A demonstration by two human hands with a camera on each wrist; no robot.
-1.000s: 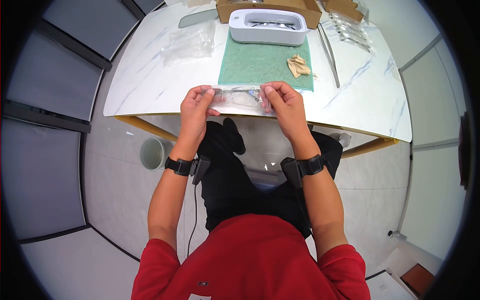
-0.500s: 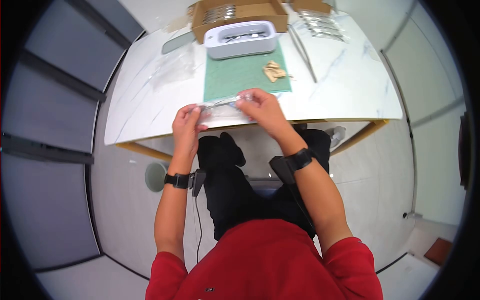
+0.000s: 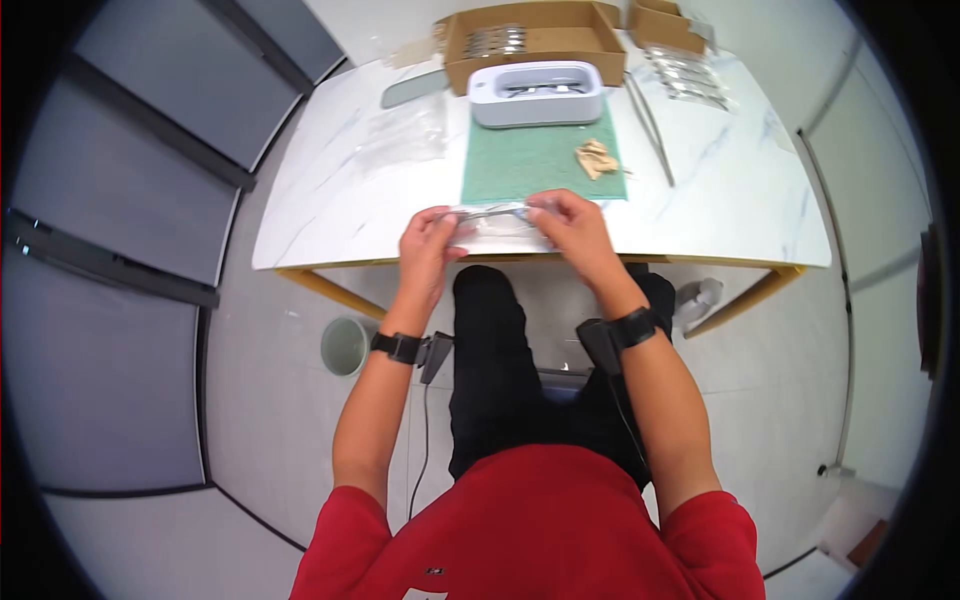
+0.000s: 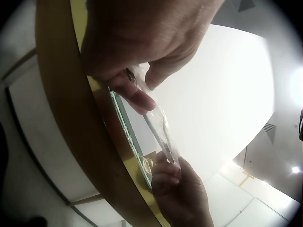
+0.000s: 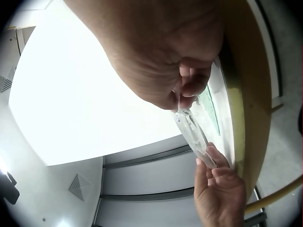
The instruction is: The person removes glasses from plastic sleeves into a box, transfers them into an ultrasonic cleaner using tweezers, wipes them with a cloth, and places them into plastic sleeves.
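Note:
A pair of glasses in a clear plastic sleeve (image 3: 493,222) is stretched between both hands at the table's front edge. The left hand (image 3: 426,252) pinches its left end between thumb and fingers. At the other end, the right hand (image 3: 580,238) pinches the plastic the same way. Both wrist views show the crinkled clear sleeve (image 4: 161,126) (image 5: 191,135) spanning the hands. Beyond them, a green cloth (image 3: 520,165) lies on the table, with a white cleaner tub (image 3: 537,108) on its far part; dark-framed glasses (image 3: 545,89) sit inside the tub.
A crumpled beige cloth (image 3: 596,160) lies on the green cloth, with long tweezers (image 3: 652,130) to its right. Clear bags (image 3: 403,135) and a grey case (image 3: 414,90) are at left. Behind stand an open cardboard box (image 3: 570,40) and, at right, several wrapped items (image 3: 690,77).
The head view has shifted. The sleeved glasses have tilted and levelled again between the hands, staying in both grips. The table items look unmoved.

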